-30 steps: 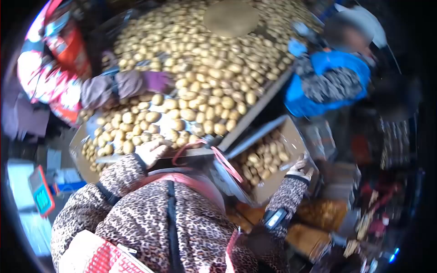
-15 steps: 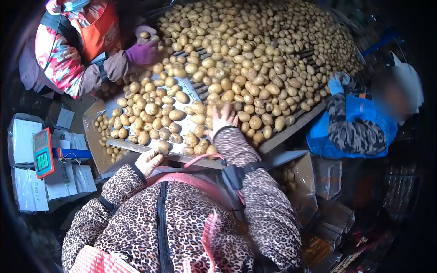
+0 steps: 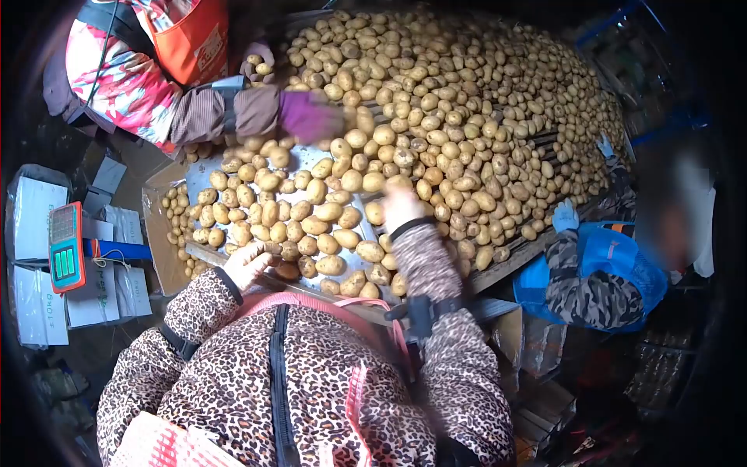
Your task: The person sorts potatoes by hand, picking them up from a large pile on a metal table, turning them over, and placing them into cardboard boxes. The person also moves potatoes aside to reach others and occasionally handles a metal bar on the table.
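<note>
Many potatoes (image 3: 467, 124) are heaped on a slatted table, with looser ones on a pale metal sheet (image 3: 305, 159) in front of me. At the sheet's near edge rests my left hand (image 3: 247, 265), fingers curled beside the nearest potatoes; what they hold, if anything, is hidden. My right hand (image 3: 403, 207) reaches over the potatoes right of the sheet. Motion smears its fingers, so its grip is unclear.
A co-worker's purple glove (image 3: 310, 117) reaches over the potatoes at upper left. Another co-worker's blue gloves (image 3: 566, 216) are at the right edge. At left stand a red-framed scale display (image 3: 67, 247) and white boxes (image 3: 39, 218); a cardboard box (image 3: 159, 233) adjoins the sheet.
My right hand has moved slightly right and lost its clear spread outline. My left hand has shifted slightly left. The purple glove has reached right; the other co-worker's hands are farther apart.
</note>
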The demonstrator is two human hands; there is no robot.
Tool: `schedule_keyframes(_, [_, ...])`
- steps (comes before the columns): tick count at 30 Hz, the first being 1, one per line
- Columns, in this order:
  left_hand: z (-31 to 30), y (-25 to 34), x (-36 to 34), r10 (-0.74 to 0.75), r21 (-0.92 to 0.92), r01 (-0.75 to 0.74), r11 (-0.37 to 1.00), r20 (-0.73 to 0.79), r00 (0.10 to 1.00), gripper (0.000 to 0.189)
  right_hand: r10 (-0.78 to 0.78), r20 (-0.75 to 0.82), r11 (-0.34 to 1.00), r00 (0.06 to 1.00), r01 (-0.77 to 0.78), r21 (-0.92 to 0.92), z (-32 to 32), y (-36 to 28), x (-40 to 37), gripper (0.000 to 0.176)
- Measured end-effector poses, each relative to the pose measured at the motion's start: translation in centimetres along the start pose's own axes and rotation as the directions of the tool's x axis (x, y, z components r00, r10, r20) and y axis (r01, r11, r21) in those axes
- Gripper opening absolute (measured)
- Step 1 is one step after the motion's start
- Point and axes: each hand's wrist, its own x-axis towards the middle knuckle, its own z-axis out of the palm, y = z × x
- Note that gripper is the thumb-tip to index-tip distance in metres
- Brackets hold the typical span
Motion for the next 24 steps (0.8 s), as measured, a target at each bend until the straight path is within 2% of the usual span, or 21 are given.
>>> schedule_keyframes(1, [0.2, 0.6, 0.4, 0.002, 0.021, -0.002, 1.0, 0.012, 1.0, 0.027, 0.086, -0.258, 0.996, 0.962, -0.09, -0.004, -1.7, 0.8, 1.1, 0.044])
schedule_keyframes(2, [1.0, 1.7, 1.0, 0.001, 0.041, -0.002, 0.999, 0.026, 1.0, 0.028, -0.155, -0.489, 0.987, 0.858, 0.156, -0.038, -2.3, 3.0, 2.4, 0.043])
schedule_keyframes(3, [1.3, 2.4, 1.6, 0.001, 0.063, -0.003, 0.998, 0.036, 0.999, 0.028, -0.153, -0.431, 0.988, 0.889, 0.126, -0.09, -2.9, 4.0, 5.2, 0.045])
schedule_keyframes(4, [1.6, 2.3, 2.4, 0.148, 0.208, -0.159, 0.965, 0.066, 0.987, 0.03, -0.136, -0.317, 0.976, 0.939, 0.072, -0.204, -3.4, 2.9, 6.8, 0.05])
schedule_keyframes(5, [1.7, 2.5, 2.8, 0.114, 0.269, -0.147, 0.952, 0.137, 0.984, 0.033, -0.103, -0.195, 0.947, 0.975, 0.036, -0.319, -3.5, 1.7, 8.0, 0.054])
schedule_keyframes(6, [2.5, 3.9, 3.2, 0.162, 0.304, -0.217, 0.928, 0.195, 0.967, 0.034, 0.023, -0.007, 0.894, 1.0, -0.023, -0.448, -2.3, 1.7, 9.6, 0.059])
schedule_keyframes(7, [3.0, 4.9, 3.7, 0.204, 0.336, -0.284, 0.898, 0.254, 0.945, 0.036, 0.069, 0.017, 0.88, 0.997, -0.053, -0.472, -1.9, 1.0, 9.9, 0.057])
schedule_keyframes(9, [3.5, 4.5, 5.5, 0.188, 0.374, -0.276, 0.885, 0.254, 0.949, 0.037, 0.165, -0.064, 0.923, 0.984, -0.177, -0.342, 0.1, 0.5, 10.1, 0.051])
schedule_keyframes(10, [3.6, 4.8, 5.9, 0.223, 0.265, -0.28, 0.923, 0.225, 0.949, 0.039, 0.232, 0.117, 0.942, 0.966, -0.253, 0.219, 1.4, 1.7, 10.0, 0.038])
schedule_keyframes(11, [3.6, 5.2, 6.5, 0.267, 0.224, -0.304, 0.926, 0.181, 0.947, 0.042, 0.123, 0.255, 0.588, 0.959, -0.277, 0.76, 3.2, 3.0, 8.6, 0.033])
schedule_keyframes(12, [4.0, 5.6, 7.0, 0.339, 0.238, -0.347, 0.907, 0.076, 0.938, 0.045, -0.042, 0.298, -0.024, 0.954, -0.299, 0.954, 4.6, 4.2, 6.4, 0.029])
schedule_keyframes(13, [4.7, 5.8, 7.3, 0.401, 0.255, -0.381, 0.889, -0.031, 0.916, 0.049, 0.123, 0.444, -0.284, 0.888, -0.397, 0.873, 2.6, -1.1, 2.1, 0.036])
schedule_keyframes(14, [5.3, 6.4, 7.7, 0.472, 0.319, -0.438, 0.84, -0.033, 0.881, 0.053, 0.01, 0.492, -0.45, 0.871, -0.435, 0.78, 3.2, -1.4, 0.1, 0.042])
schedule_keyframes(15, [5.5, 7.4, 7.9, 0.54, 0.386, -0.491, 0.781, -0.023, 0.841, 0.058, 0.136, 0.538, -0.5, 0.832, -0.412, 0.762, 3.3, -3.4, -2.0, 0.048])
schedule_keyframes(16, [5.7, 9.2, 7.4, 0.577, 0.577, -0.495, 0.649, 0.051, 0.815, 0.069, 0.116, 0.516, -0.41, 0.848, -0.433, 0.803, 4.8, -3.7, -3.4, 0.052])
schedule_keyframes(17, [6.2, 11.0, 6.8, 0.516, 0.659, -0.477, 0.582, 0.154, 0.843, 0.081, 0.108, 0.484, -0.282, 0.868, -0.44, 0.852, 5.4, -4.6, -5.0, 0.054])
schedule_keyframes(19, [7.3, 10.7, 5.8, 0.579, 0.795, -0.516, 0.318, 0.269, 0.77, 0.081, 0.097, 0.405, 0.019, 0.909, -0.408, 0.913, 5.5, -7.2, -8.4, 0.059])
schedule_keyframes(20, [7.0, 11.3, 5.6, 0.345, 0.771, -0.478, 0.42, 0.352, 0.87, 0.072, 0.138, 0.439, 0.048, 0.888, -0.449, 0.892, 6.1, -7.0, -9.7, 0.058])
schedule_keyframes(21, [7.4, 10.7, 4.9, 0.268, 0.805, -0.409, 0.43, 0.319, 0.909, 0.062, 0.171, 0.503, -0.034, 0.847, -0.505, 0.862, 5.7, -8.3, -10.8, 0.057])
schedule_keyframes(22, [7.5, 10.0, 4.0, 0.318, 0.801, -0.434, 0.411, 0.32, 0.892, 0.059, -0.044, 0.533, -0.128, 0.845, -0.534, 0.836, 6.0, -8.0, -11.6, 0.058])
schedule_keyframes(24, [8.0, 9.7, 2.3, 0.429, 0.781, -0.475, 0.405, 0.296, 0.853, 0.047, -0.075, 0.607, -0.333, 0.791, -0.594, 0.732, 6.3, -8.3, -13.7, 0.064])
